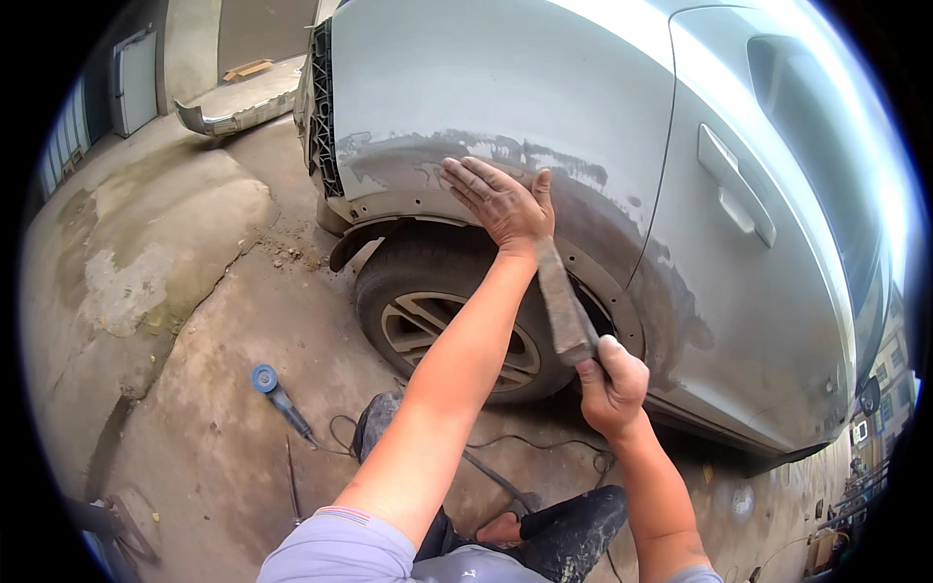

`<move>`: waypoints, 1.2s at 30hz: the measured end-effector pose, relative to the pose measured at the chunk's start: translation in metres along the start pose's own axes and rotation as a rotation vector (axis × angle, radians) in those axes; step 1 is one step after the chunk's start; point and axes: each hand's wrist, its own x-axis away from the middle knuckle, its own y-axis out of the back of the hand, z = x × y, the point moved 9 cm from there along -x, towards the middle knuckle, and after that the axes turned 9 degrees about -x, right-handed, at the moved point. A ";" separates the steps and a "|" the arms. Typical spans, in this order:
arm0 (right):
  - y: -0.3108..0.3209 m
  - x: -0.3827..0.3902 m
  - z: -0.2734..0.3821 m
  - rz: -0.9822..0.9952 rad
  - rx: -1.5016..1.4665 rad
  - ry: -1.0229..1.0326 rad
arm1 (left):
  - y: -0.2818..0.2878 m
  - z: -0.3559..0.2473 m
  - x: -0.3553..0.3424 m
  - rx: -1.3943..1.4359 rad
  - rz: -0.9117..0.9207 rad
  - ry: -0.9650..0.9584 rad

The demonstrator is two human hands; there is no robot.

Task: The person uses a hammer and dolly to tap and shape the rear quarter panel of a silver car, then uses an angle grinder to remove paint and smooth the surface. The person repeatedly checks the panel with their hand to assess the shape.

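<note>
My left hand (501, 206) lies flat, palm down, against the silver car's body panel (486, 83) above the wheel arch, fingers stretched out. Around it runs a dull grey sanded band (593, 209) with patchy edges, following the arch and reaching onto the door. In my right hand (614, 384) is the lower end of a long, dusty sanding block (561, 303), fingers wrapped round it. The block tilts up toward my left wrist, in front of the wheel arch. Below the arch sits the wheel (403, 325), partly hidden by my left forearm.
On the concrete floor at left lies a power tool (282, 400) with a round blue head. Its cable (554, 442) trails near my legs. A detached bumper (243, 117) rests farther back. The door handle (734, 185) juts out at right. A crack (209, 301) crosses the floor.
</note>
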 end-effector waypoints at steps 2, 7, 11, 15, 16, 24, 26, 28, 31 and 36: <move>-0.033 -0.034 0.019 0.117 0.110 0.164 | 0.002 0.000 0.011 0.002 0.051 -0.098; -0.105 -0.085 0.000 0.308 0.388 0.309 | -0.002 0.052 0.010 -0.031 0.131 -0.099; -0.127 -0.095 -0.013 0.358 0.414 0.276 | 0.015 0.130 -0.045 -0.005 0.041 0.104; -0.126 -0.100 -0.017 0.380 0.428 0.260 | 0.012 0.137 -0.045 -0.035 0.006 0.203; -0.129 -0.104 -0.016 0.375 0.419 0.271 | 0.011 0.125 -0.037 -0.067 -0.014 0.191; -0.161 -0.125 -0.038 0.403 0.431 0.242 | 0.006 0.034 0.046 -0.156 0.062 -0.157; -0.165 -0.130 -0.044 0.416 0.489 0.217 | -0.009 0.029 0.064 -0.427 0.313 -0.149; -0.174 -0.135 -0.056 0.475 0.550 0.087 | 0.001 0.033 0.056 -0.243 0.264 -0.115; -0.181 -0.136 -0.052 0.386 0.579 0.207 | 0.009 0.034 0.049 -0.096 0.264 -0.067; -0.181 -0.135 -0.059 0.540 0.536 -0.036 | 0.015 0.040 0.047 -0.022 0.306 -0.039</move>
